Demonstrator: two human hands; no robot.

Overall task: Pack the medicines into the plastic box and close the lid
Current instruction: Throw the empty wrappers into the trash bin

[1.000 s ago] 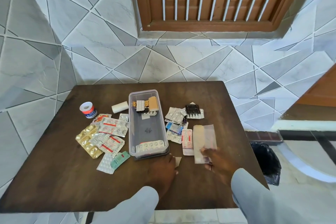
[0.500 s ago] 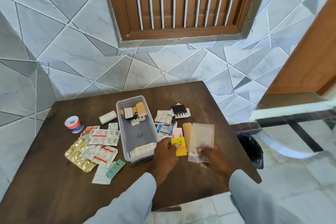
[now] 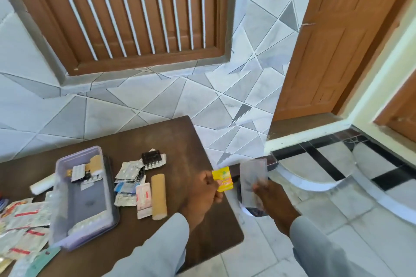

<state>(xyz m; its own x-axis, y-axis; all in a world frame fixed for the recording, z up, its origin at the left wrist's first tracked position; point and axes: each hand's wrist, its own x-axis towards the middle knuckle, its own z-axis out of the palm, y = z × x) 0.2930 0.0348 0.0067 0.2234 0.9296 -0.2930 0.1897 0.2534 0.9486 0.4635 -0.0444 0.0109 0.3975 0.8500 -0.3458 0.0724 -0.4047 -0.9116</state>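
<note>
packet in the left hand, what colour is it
Yellow with orange print, in the head view.

— Where are the two hands?
— The left hand (image 3: 206, 189) is low in the middle, its fingers curled and pinching something. The right hand (image 3: 266, 191) is at its three o'clock, near it but apart.
— And the right fingers?
— Curled round something too. Both arms wear grey sleeves and reach up toward twelve o'clock.

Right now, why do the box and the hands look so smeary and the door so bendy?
Head view: the box and both hands, left and right, look streaked, probably motion blur; the wide-angle lens curves the door near the edge.
</note>
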